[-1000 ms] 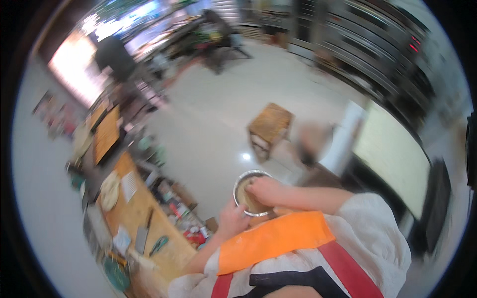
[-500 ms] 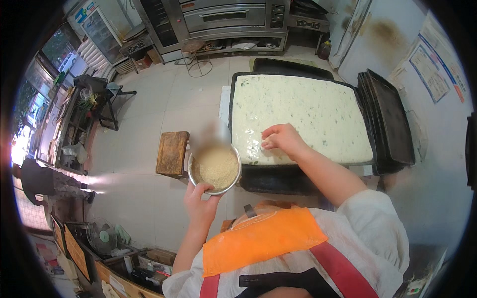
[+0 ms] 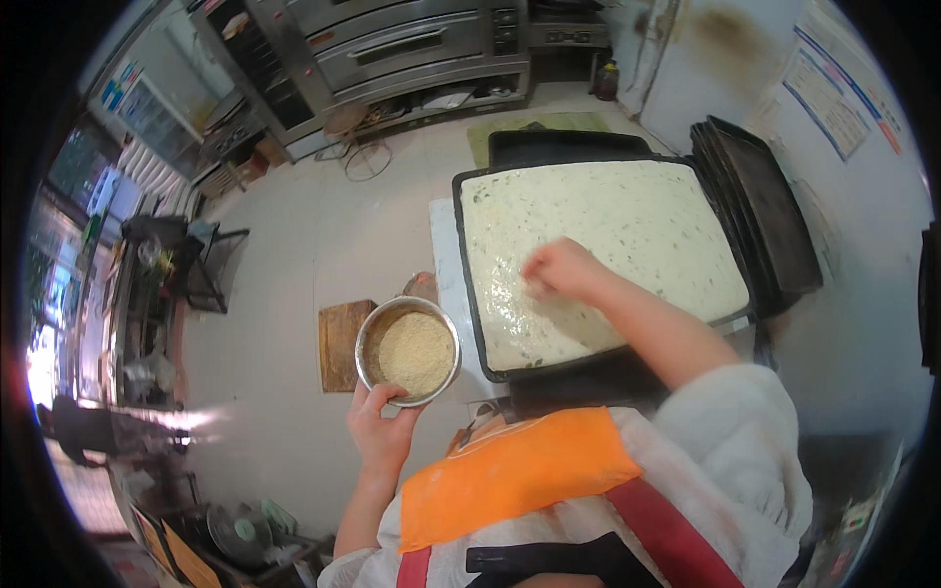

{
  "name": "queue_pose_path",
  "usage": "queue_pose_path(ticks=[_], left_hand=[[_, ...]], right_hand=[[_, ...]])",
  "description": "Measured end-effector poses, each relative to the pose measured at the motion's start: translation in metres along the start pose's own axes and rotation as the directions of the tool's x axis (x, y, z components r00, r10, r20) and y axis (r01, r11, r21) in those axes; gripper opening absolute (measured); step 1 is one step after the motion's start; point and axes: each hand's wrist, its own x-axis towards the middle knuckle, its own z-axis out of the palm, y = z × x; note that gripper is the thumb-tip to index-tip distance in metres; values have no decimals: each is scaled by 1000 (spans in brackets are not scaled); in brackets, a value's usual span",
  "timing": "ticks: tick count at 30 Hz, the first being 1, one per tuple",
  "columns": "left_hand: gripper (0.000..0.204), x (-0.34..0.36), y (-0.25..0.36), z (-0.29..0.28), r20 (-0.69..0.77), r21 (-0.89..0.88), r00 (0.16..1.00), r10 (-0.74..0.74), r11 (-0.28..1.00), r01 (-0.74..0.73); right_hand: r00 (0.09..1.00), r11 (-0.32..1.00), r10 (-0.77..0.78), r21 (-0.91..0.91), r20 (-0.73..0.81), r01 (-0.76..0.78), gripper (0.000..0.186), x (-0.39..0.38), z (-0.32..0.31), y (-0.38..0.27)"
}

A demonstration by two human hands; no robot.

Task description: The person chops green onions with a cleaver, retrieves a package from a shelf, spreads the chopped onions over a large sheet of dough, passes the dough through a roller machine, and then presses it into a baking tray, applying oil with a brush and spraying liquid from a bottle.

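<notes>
My left hand [image 3: 380, 431] grips the rim of a round metal bowl [image 3: 454, 338], thumb inside the edge. Pale beige grains [image 3: 417, 353], much like sesame seeds, fill a good part of the bowl. A large black baking tray [image 3: 469, 265] holds a wide sheet of pale, wet-looking dough [image 3: 608, 216] flecked with green. Over the dough's near-left area, my right hand [image 3: 564, 269] hovers with its fingers curled together and pointing down. Motion smears the fingertips, and whatever they may hold is hidden.
Stacked dark trays [image 3: 760, 216] lean by the right wall, and another black tray [image 3: 569, 147] lies behind the dough. A wooden stool [image 3: 343, 343] stands left of the bowl. Ovens [image 3: 412, 49] line the back; a person [image 3: 98, 431] is at the far left.
My view has shifted and turned slightly. The bowl sits a little farther left and lower in the picture. My right hand stays over the dough, its fingers now more tightly curled.
</notes>
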Motion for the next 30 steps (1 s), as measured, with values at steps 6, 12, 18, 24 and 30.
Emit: queue_pose_path(ticks=[6,12,18,24,30], left_hand=[[27,76,20,14,291,7,926,240,967,-253],[30,114,58,76,509,-61,750,422,887,-458],[30,123,72,95,543,-31,745,388,896,-443],[29,124,59,90,513,-55,768,383,908,-416],[30,123,60,96,523,-107,732,436,886,-451]], right_hand=[[823,937,10,-283,-567,-206,21,-85,-82,84],[791,889,-456,-257,-409,379,26,-72,14,-32],[739,883,26,362,-673,299,22,-56,-26,-1],[710,997,79,68,-700,-45,24,-76,-19,57],[650,842,197,467,-734,271,28,-79,-36,1]])
